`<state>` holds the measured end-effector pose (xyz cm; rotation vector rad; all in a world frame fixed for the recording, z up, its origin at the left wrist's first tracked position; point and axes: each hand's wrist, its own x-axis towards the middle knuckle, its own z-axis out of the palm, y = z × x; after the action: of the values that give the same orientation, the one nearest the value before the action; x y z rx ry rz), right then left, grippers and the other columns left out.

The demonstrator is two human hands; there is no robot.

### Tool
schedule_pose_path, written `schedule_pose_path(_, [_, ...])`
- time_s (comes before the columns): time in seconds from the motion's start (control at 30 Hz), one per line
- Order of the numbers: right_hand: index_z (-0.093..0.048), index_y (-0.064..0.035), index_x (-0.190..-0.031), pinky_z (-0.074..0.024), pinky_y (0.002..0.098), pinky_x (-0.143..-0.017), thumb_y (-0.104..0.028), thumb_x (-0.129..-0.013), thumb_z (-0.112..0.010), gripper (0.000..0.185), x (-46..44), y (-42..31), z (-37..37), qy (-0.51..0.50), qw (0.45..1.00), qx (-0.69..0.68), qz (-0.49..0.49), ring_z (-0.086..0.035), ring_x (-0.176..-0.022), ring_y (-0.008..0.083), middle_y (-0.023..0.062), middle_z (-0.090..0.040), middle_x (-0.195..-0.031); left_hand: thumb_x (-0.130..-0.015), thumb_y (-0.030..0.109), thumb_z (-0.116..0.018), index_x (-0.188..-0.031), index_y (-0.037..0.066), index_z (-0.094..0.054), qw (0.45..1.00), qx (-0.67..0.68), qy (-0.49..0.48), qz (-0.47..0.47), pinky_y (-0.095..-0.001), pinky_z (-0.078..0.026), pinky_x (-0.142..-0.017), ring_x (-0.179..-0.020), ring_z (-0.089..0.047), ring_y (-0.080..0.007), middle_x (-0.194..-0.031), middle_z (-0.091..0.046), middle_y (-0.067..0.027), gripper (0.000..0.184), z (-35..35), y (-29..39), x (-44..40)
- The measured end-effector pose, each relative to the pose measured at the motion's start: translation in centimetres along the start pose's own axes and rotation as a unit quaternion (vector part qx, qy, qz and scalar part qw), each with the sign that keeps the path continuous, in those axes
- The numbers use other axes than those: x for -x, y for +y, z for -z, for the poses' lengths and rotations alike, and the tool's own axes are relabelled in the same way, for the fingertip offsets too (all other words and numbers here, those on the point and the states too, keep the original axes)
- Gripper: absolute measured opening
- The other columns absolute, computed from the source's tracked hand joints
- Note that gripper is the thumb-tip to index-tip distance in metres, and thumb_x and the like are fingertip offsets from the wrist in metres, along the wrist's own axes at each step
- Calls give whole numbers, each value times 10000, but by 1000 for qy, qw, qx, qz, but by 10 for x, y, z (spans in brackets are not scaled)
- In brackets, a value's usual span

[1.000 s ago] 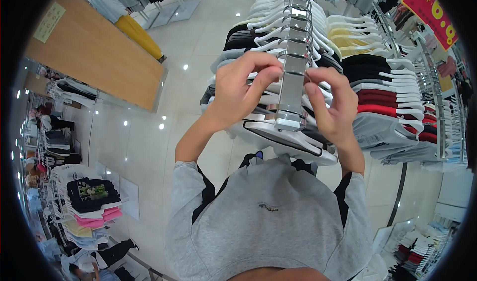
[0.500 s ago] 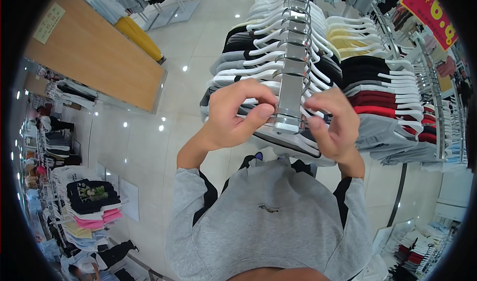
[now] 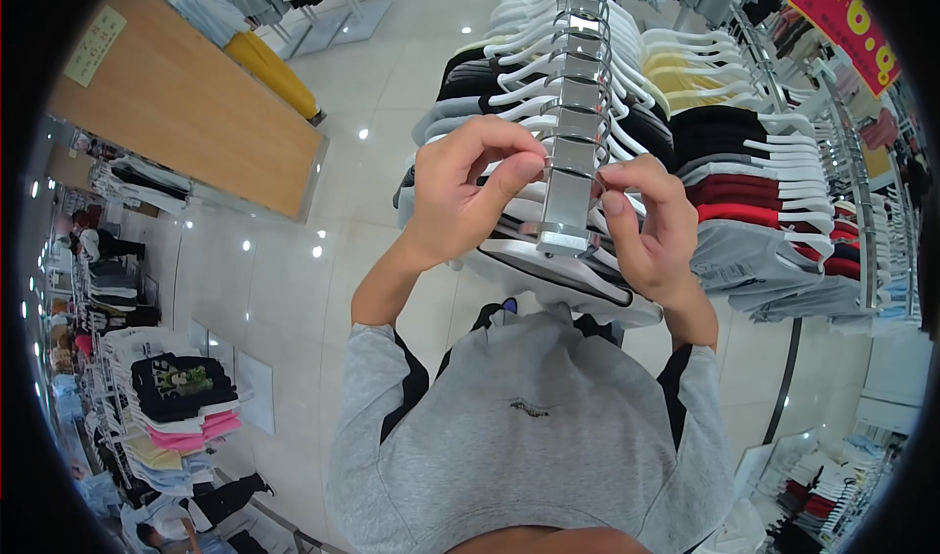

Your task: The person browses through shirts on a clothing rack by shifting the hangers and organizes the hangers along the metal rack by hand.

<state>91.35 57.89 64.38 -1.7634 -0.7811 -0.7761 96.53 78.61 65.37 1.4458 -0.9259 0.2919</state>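
Metal hook (image 3: 571, 172) perhaps between near-closed hands (image 3: 458, 190) (image 3: 656, 229)

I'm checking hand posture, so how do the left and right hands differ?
The left hand is left of the metal rail; the right hand is right of it. The left hand's fingers reach higher in the picture than the right hand's. Both curve thumb and forefinger toward each other.
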Motion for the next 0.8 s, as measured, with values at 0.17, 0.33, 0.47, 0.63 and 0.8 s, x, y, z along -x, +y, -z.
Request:
schedule_pose_path(0.17, [-588,11,-1129,-497,290,-647,58,-851,-653,289,2,-5,0,-10,1000,4,2,-621,-747,211,141,-658,-922,-910,72,-687,-1031,-35,-602,1000,17,1,19,-240,-540,-718,-810,-667,-115,-919,-672,-87,182,-1,2,6])
schedule_pose_path(0.33, [-554,6,-1176,-463,293,-750,40,-883,-636,306,5,-5,-2,-1,998,57,36,-582,-799,183,160,-641,-989,-903,36,-684,-1062,-33,-563,1000,17,18,19,-259,-554,-754,-793,-658,-112,-930,-665,-90,212,-5,7,9])
schedule_pose_path(0.47, [-553,13,-1175,-470,302,-761,56,-878,-628,309,8,-7,-4,6,999,43,16,-586,-815,190,164,-639,-1004,-900,40,-689,-1040,-28,-570,997,50,29,46,-252,-550,-753,-791,-655,-112,-925,-666,-89,196,-6,9,12])
schedule_pose_path(0.63, [-574,24,-1161,-506,354,-794,37,-826,-672,349,7,-7,-1,6,995,78,55,-624,-895,276,175,-656,-1029,-891,37,-684,-1001,-23,-577,999,19,26,24,-261,-536,-758,-813,-649,-132,-920,-661,-99,164,-5,7,14])
schedule_pose_path(0.8, [-455,31,-1344,-366,430,-1041,-199,-922,-580,497,-1,1,4,46,996,74,32,-483,-1228,358,252,-482,-1347,-963,203,-555,-1149,-28,-555,992,-86,29,-89,-364,-451,-957,-1092,-564,-246,-1147,-592,-177,297,2,-7,-1])
